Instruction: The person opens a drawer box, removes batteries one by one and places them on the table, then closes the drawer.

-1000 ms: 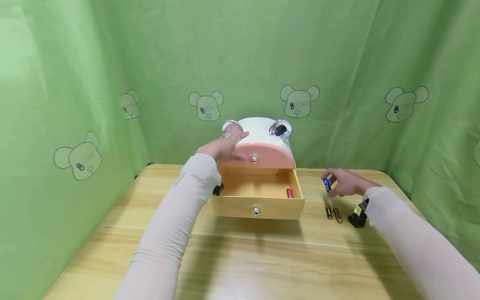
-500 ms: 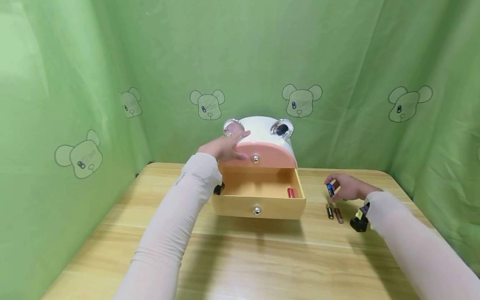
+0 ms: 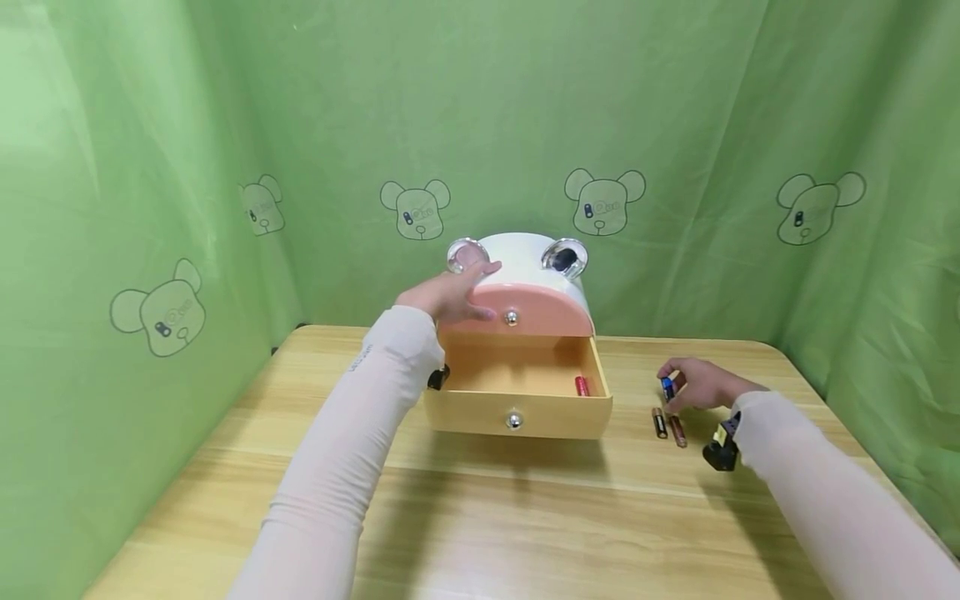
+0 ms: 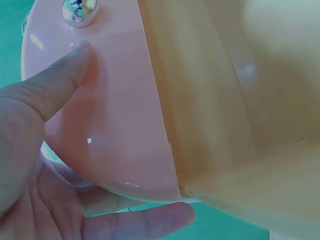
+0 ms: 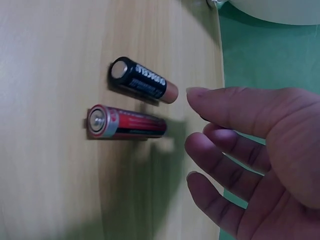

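Note:
My left hand (image 3: 447,297) grips the upper left of a small white-and-pink drawer cabinet (image 3: 525,258). In the left wrist view its thumb (image 4: 65,75) lies on the pink front below a silver knob, with the other fingers past the curved edge. The cabinet's yellow lower drawer (image 3: 465,415) is pulled out, with a red battery (image 3: 581,386) in its right side. Over the table at right, my right hand (image 3: 703,384) pinches a blue battery (image 3: 667,387), hidden by the fingers in the right wrist view. Just in front lie a black-and-copper battery (image 5: 142,77) and a red-and-black battery (image 5: 127,123).
The wooden table (image 3: 480,525) reaches back to a green curtain (image 3: 495,100) printed with bear heads, which also closes in both sides. Two ear-shaped pieces stand on the cabinet's top. A black wrist camera (image 3: 722,450) hangs under the right sleeve.
My right hand has come down and slightly to the right with the blue battery, closer to the two batteries on the table. The left hand keeps its place on the cabinet.

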Action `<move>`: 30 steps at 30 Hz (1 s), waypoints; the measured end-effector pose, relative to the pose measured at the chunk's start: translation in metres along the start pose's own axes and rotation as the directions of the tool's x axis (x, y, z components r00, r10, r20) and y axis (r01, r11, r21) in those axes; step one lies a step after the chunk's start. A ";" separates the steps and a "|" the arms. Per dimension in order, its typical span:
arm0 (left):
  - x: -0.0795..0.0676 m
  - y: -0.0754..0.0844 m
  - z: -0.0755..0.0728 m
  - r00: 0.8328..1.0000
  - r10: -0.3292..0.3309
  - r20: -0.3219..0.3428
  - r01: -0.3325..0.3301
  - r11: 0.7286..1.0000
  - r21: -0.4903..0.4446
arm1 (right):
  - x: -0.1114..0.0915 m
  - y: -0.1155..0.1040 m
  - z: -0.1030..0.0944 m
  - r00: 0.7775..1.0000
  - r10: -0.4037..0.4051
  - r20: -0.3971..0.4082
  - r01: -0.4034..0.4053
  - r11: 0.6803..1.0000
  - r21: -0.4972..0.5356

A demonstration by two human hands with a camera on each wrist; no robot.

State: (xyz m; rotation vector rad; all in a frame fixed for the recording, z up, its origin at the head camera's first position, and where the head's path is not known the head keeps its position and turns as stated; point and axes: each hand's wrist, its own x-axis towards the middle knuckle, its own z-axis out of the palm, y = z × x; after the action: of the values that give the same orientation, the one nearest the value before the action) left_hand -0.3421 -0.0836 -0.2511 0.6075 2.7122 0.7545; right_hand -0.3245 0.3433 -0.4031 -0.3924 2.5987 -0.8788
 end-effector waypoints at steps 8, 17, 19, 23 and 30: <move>0.001 -0.001 0.000 1.000 -0.002 0.007 0.002 0.999 -0.048 | 0.000 0.004 0.002 1.000 0.014 0.011 -0.014 1.000 -0.002; 0.003 -0.001 -0.001 1.000 -0.009 0.005 0.010 0.997 -0.076 | 0.001 0.004 0.005 0.999 0.051 0.007 -0.051 0.999 -0.016; 0.003 -0.002 -0.001 1.000 -0.007 0.005 0.007 0.997 -0.079 | 0.002 0.005 0.006 0.998 0.057 0.000 -0.057 0.998 -0.020; 0.003 -0.003 -0.001 1.000 0.002 0.004 -0.002 0.998 -0.070 | 0.004 0.008 0.009 0.998 0.069 -0.012 -0.069 0.997 -0.019; 0.003 -0.003 -0.001 1.000 0.010 0.003 -0.010 0.999 -0.037 | 0.007 0.012 0.012 0.996 0.089 -0.019 -0.089 0.996 0.006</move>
State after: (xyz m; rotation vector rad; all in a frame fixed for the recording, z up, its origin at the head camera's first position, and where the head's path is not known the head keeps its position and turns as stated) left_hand -0.3461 -0.0854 -0.2521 0.6140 2.6878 0.8029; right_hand -0.3268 0.3439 -0.4216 -0.2659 2.6086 -0.8626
